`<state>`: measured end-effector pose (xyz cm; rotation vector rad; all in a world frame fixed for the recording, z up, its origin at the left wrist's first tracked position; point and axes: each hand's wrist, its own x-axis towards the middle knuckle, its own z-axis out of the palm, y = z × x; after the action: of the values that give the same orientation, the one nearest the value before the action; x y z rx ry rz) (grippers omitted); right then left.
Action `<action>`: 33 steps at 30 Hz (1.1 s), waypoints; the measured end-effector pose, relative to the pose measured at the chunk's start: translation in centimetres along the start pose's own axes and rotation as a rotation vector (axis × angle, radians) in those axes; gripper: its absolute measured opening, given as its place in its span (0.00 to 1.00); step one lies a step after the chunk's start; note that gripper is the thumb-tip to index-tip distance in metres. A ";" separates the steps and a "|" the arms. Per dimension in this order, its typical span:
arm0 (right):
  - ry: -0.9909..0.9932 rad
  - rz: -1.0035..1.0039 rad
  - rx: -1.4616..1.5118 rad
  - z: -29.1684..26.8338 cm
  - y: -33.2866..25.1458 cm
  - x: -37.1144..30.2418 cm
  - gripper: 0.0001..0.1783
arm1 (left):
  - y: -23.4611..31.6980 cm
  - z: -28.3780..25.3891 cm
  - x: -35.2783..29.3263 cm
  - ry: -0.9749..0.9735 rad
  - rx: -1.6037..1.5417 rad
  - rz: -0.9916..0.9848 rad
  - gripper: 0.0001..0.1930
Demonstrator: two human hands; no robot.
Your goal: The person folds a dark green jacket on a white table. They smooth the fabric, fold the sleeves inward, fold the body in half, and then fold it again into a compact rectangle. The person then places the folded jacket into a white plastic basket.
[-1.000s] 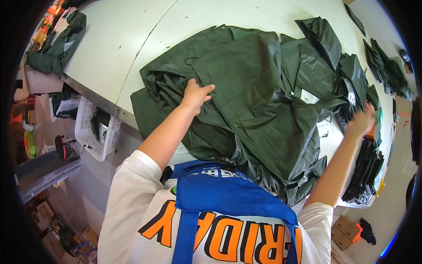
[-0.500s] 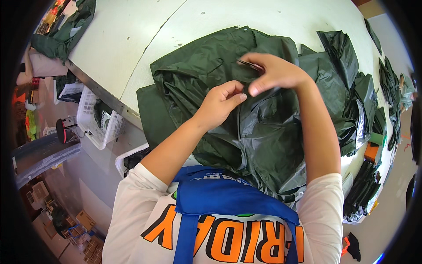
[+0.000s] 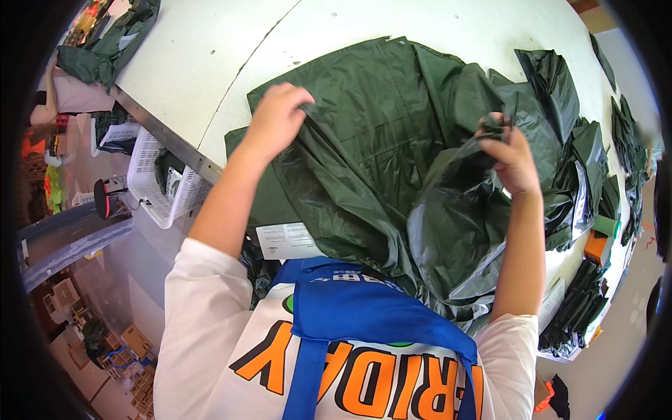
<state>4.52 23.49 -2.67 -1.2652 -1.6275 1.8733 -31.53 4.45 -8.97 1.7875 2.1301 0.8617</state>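
Note:
A dark green, shiny waterproof garment lies spread and rumpled on the white table in front of me. At its left side, my left hand pinches a fold of the cloth between thumb and fingers. My right hand grips the garment's bunched edge on the right and holds it raised, so the cloth bulges open below it. A dark narrow tip stands by the right fingers; I cannot make out whether it is a tool. The garment's lower part hangs against my blue apron.
A white printed sheet lies at the near table edge. More dark green garments are heaped at the right, beside an orange block. White plastic baskets stand below the table's left edge. Another person's arm shows at far left.
My hands have parted from the garment's middle, left hand going up and left, right hand right and down. The cloth has been spread, and the white sheet has come into view.

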 end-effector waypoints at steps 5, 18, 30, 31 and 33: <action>0.075 -0.260 0.394 -7.6 -1.2 -2.4 0.17 | -4.5 -9.6 -5.0 0.151 -0.149 -0.026 0.13; 0.372 -0.335 0.407 -11.3 -4.1 -5.8 0.08 | 10.9 12.4 3.5 -0.481 0.010 0.154 0.22; 0.381 -0.349 0.697 -19.9 1.0 -8.2 0.13 | 12.0 16.6 9.7 -0.454 0.009 -0.137 0.19; 0.404 -0.379 0.651 -19.4 1.0 -8.2 0.14 | 11.2 16.1 9.0 -0.355 -0.152 -0.165 0.16; 0.182 -0.457 0.706 -18.7 0.3 -8.5 0.16 | 9.9 15.0 6.4 -0.126 -0.476 -0.239 0.13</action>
<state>24.01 28.33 1.50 -0.6658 -0.9129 1.7318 -17.05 15.73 -14.14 1.2858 1.8153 1.0505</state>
